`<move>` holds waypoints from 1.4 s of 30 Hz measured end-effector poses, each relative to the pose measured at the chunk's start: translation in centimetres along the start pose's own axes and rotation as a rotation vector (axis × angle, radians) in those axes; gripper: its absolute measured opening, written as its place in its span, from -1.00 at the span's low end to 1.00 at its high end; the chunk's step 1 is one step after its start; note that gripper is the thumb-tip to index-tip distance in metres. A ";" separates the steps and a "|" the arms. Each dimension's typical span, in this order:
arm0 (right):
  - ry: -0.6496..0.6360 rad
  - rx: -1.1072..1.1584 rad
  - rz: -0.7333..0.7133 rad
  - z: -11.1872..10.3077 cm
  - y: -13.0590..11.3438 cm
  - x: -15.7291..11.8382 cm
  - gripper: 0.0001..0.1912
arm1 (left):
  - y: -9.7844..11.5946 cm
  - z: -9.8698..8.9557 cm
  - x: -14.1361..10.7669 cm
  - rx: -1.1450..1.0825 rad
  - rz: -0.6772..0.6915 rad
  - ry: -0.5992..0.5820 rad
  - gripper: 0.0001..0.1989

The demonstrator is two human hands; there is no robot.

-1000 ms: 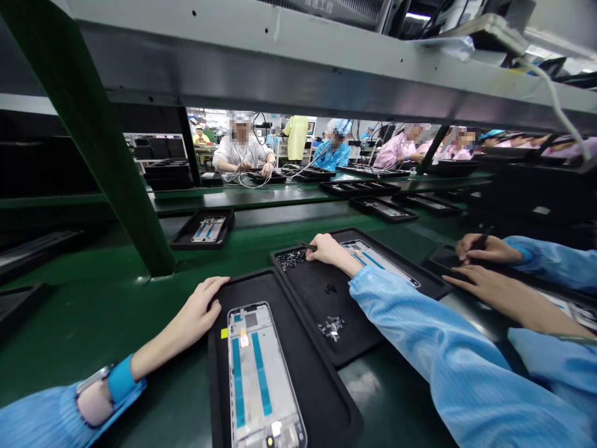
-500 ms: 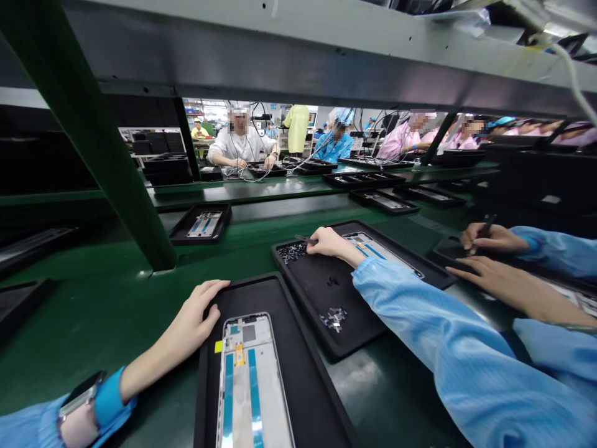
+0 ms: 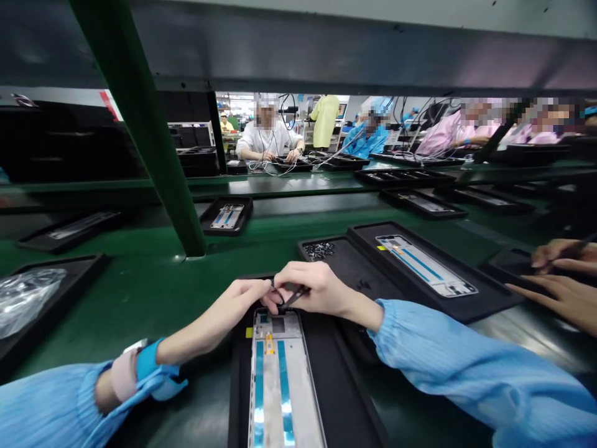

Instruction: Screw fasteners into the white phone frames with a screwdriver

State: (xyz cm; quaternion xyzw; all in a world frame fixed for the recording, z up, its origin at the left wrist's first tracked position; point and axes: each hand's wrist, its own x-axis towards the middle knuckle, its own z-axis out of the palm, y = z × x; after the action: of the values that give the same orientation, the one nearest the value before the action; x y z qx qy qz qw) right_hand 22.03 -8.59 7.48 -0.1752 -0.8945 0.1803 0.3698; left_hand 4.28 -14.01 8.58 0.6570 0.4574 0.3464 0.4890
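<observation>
Working at the far end of a phone frame [image 3: 273,392], which lies in a black tray [image 3: 342,386] near the middle, we seem to be on a fine two-handed placing or adjusting step; any move from here calls for steady tips and light contact. Our right hand [image 3: 321,289] has its fingers closed around dark tweezers [image 3: 296,295]; our left hand [image 3: 233,305] meets it, fingers bent in close, though we cannot tell whether they pinch anything. Raised tray rims bound the frame. Right and farther, a parts tray [image 3: 342,258] holds small dark pieces [image 3: 319,250], next to another framed tray [image 3: 494,295] and a co-worker's hands [image 3: 564,292]. Green bench [image 3: 144,292] shows on the left, up to a slanting post [image 3: 153,143].
</observation>
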 end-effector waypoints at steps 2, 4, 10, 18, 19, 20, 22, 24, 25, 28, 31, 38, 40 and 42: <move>0.011 -0.072 -0.109 0.2 -0.1 -0.3 -0.86 | -0.2 -0.1 0.0 -0.087 -0.011 -0.022 -0.66; 0.038 -0.088 -0.144 0.2 -0.1 -0.5 -0.82 | -0.2 -0.2 0.0 -0.103 -0.018 -0.023 -0.71; 0.173 0.187 0.362 0.5 0.3 -0.2 -0.87 | -0.8 -0.5 0.0 0.201 0.113 0.183 -0.71; 0.074 0.332 0.531 1.5 -0.2 -0.4 -0.79 | -2.2 -0.7 0.3 0.358 0.160 0.227 -0.71; 0.069 0.320 0.534 1.6 -0.3 -0.4 -0.78 | -2.2 -0.7 0.2 0.360 0.164 0.235 -0.71; 0.068 0.313 0.535 1.7 -0.4 -0.5 -0.78 | -2.2 -0.7 0.2 0.362 0.166 0.242 -0.71; 0.083 0.296 0.517 1.9 -0.6 -0.5 -0.78 | -2.1 -0.6 0.2 0.374 0.173 0.248 -0.70; 0.108 0.277 0.473 2.0 -0.8 -0.4 -0.80 | -2.1 -0.7 0.1 0.392 0.174 0.233 -0.69; 0.117 0.270 0.452 2.0 -0.9 -0.4 -0.82 | -2.2 -0.9 0.0 0.401 0.172 0.220 -0.69; 0.116 0.258 0.462 1.7 -1.3 -0.3 -0.87 | -3.1 -1.7 -0.4 0.479 0.178 0.197 -0.74; 0.059 0.256 0.575 1.4 -1.6 -0.6 -0.89 | -4.6 -2.6 -1.4 0.645 0.251 0.182 -0.75; -0.063 0.421 0.733 1.8 -1.4 -1.2 -0.94 | -4.8 -1.9 -3.3 0.842 0.392 0.143 -0.78; -0.070 0.430 0.742 1.9 -1.5 -1.1 -0.95 | -4.2 -1.6 -3.2 0.830 0.407 0.129 -0.81; -0.079 0.421 0.738 1.9 -1.5 -1.1 -0.96 | -3.7 -1.4 -3.0 0.799 0.421 0.115 -0.84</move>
State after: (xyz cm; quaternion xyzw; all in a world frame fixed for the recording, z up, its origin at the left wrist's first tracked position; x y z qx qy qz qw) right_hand 21.16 -10.81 6.28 -0.3971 -0.7289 0.4858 0.2737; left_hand 1.04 -16.02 5.41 0.8525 0.4381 0.2706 0.0898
